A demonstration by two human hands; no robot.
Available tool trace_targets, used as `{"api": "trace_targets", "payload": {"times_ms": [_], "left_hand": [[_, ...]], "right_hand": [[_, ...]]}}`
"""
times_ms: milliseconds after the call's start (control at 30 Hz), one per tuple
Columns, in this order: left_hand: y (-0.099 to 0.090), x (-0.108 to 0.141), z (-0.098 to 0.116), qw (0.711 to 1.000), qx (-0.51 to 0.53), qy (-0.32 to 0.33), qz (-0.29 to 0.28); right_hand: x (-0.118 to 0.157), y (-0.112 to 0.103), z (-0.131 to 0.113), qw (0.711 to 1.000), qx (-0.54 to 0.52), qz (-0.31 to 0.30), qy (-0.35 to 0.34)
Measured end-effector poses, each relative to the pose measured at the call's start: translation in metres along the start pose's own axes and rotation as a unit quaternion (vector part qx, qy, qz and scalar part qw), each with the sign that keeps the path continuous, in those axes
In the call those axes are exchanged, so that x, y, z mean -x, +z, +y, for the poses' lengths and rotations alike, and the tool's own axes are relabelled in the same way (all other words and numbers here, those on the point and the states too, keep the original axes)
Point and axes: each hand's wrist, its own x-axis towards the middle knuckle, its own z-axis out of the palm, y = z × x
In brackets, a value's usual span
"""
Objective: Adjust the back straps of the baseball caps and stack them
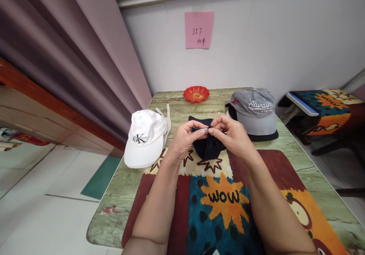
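Note:
Over the far middle of the mat, both my hands pinch at a dark navy cap (208, 148), seen as folded cloth with its far edge rising behind my fingers. My left hand (185, 139) is closed, thumb and forefinger on a small silvery buckle-like piece (206, 130) at the cap's strap. Against it, my right hand (232, 133) is closed too, its fingertips gripping the dark cloth beside that piece. To the left lies a white cap (146, 137) with a black CK logo, its straps loose. On the right sits a grey cap (253, 112) stacked over darker headwear.
A red scalloped dish (196, 95) stands at the table's back, near the wall. The patterned mat (219, 209) covers the front of the green wood-grain table (105, 224). A curtain (114, 57) hangs at left; a stool (327, 106) is at right.

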Motion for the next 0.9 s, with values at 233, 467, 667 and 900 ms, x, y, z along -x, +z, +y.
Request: {"api": "trace_targets", "payload": {"times_ms": [233, 467, 667, 900], "left_hand": [[-0.008, -0.003, -0.002, 1.000, -0.006, -0.013, -0.005], [-0.010, -0.006, -0.004, 0.997, 0.010, 0.011, 0.074], [-0.004, -0.004, -0.001, 0.990, -0.124, 0.042, 0.054], [-0.008, -0.002, 0.003, 0.992, -0.126, 0.019, 0.007]], "right_hand": [[-0.004, 0.000, 0.010, 0.999, -0.032, -0.031, -0.001], [-0.006, -0.014, 0.017, 1.000, -0.001, -0.027, 0.006], [-0.004, -0.006, 0.014, 0.996, 0.000, -0.073, 0.052], [-0.004, -0.001, 0.012, 0.996, 0.035, -0.058, 0.067]]}}
